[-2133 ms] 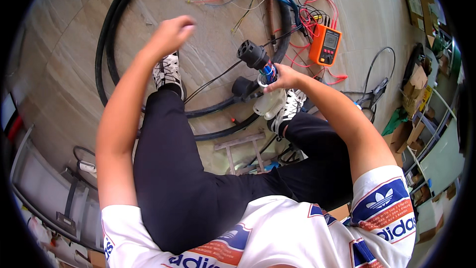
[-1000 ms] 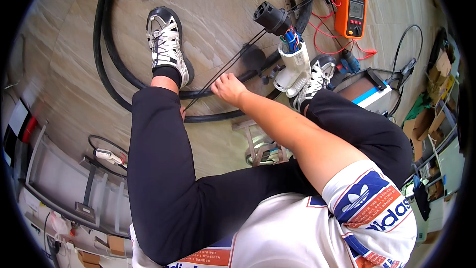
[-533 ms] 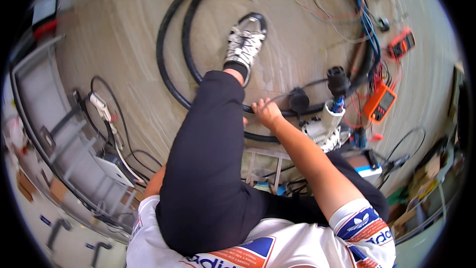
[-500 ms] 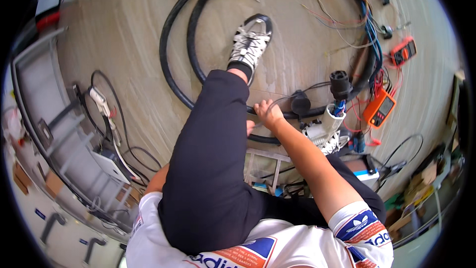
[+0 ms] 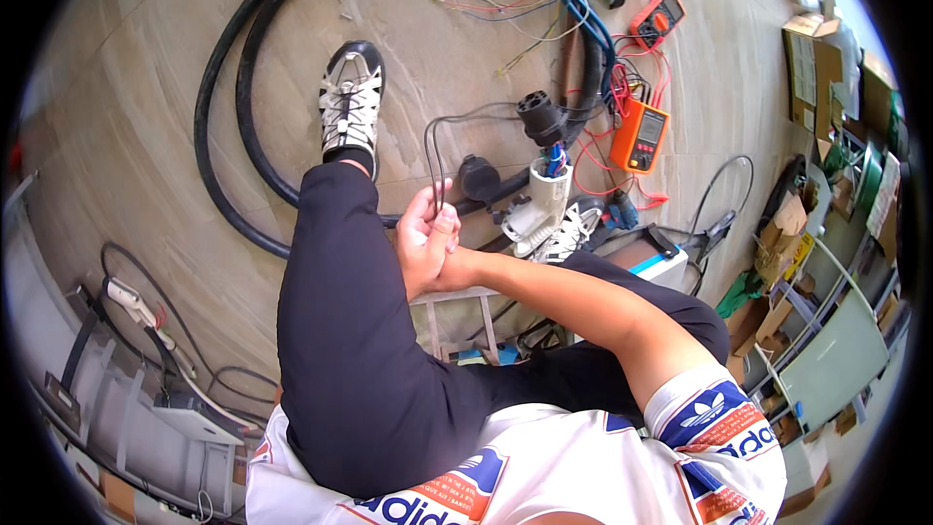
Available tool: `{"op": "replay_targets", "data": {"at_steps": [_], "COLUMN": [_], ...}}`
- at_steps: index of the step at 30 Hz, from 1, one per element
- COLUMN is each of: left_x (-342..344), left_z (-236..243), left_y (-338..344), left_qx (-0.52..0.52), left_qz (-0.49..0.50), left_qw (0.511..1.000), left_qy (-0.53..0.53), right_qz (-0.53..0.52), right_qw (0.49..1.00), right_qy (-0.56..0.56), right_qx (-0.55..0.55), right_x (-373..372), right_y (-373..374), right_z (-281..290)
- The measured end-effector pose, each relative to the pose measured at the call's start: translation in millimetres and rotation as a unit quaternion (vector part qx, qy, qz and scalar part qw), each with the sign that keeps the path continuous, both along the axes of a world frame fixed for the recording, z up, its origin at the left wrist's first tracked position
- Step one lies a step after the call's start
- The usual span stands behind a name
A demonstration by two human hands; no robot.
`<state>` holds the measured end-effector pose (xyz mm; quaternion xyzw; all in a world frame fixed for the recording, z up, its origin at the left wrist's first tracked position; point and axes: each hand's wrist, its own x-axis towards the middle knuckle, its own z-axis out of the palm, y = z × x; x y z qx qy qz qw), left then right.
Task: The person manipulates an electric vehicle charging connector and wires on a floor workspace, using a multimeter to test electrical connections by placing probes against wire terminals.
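Observation:
My left hand [image 5: 421,245] is closed around a thin dark cord [image 5: 434,143], whose doubled strands rise from between thumb and fingers. The cord loops over to a black round connector [image 5: 541,118], which has blue wires at its base. My right hand [image 5: 455,272] presses against the left from below and behind; its fingers are hidden. Beside the hands lies a black round cap [image 5: 478,178], next to the thick black cable [image 5: 253,117] coiled on the floor. A white handle-shaped housing [image 5: 544,196] stands under the connector, close to my right shoe [image 5: 575,233].
Two orange-red multimeters, one nearer [image 5: 639,136] and one farther [image 5: 658,19], lie to the right with red leads. Loose coloured wires [image 5: 505,15] spread from the cable's end. Shelving with cardboard boxes [image 5: 812,68] is at the right; a metal frame [image 5: 117,428] stands at the left.
The view has shifted right. My left hand has come out from behind my leg and now grips the cord; my right hand has moved in against it. The cord's loop is raised.

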<state>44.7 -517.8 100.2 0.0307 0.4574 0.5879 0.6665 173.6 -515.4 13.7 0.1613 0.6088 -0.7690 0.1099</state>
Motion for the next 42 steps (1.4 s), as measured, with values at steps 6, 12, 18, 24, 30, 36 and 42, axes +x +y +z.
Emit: {"op": "replay_targets", "data": {"at_steps": [6, 12, 18, 24, 30, 36, 42], "left_x": [-13.3, -69.2, -158.5, -210.2, -225.3, -184.2, -111.4], "left_z": [-5.1, -78.4, -125.4, -108.1, -51.5, -86.9, -112.0], "left_y": [4.6, -99.8, -121.4, -52.8, 80.7, 221.9, 321.2], "left_qx": [0.177, 0.082, -0.166, -0.210, -0.060, 0.158, 0.164], "left_qz": [-0.196, -0.361, -0.442, -0.287, -0.315, -0.408, -0.389], "left_qw": [0.786, 0.698, 0.704, 0.767, 0.762, 0.670, 0.663], "left_qy": [0.559, 0.613, 0.531, 0.533, 0.562, 0.599, 0.618], "right_qz": [-0.156, -0.364, -0.403, -0.372, -0.214, -0.015, -0.064], "right_qw": [0.975, 0.846, 0.825, 0.830, 0.886, 0.882, 0.914], "right_qy": [-0.147, -0.204, -0.167, -0.308, -0.412, -0.425, -0.321], "right_qx": [-0.054, -0.333, -0.359, -0.280, 0.021, 0.201, 0.242], "right_x": [12.2, 3.9, 5.5, -1.4, 12.0, -13.0, 8.4], "right_y": [89.4, 205.3, 230.0, 191.9, 163.6, 185.4, 207.4], "right_z": [-1.9, 39.5, 25.0, -11.3, -55.1, -8.4, 58.3]}}
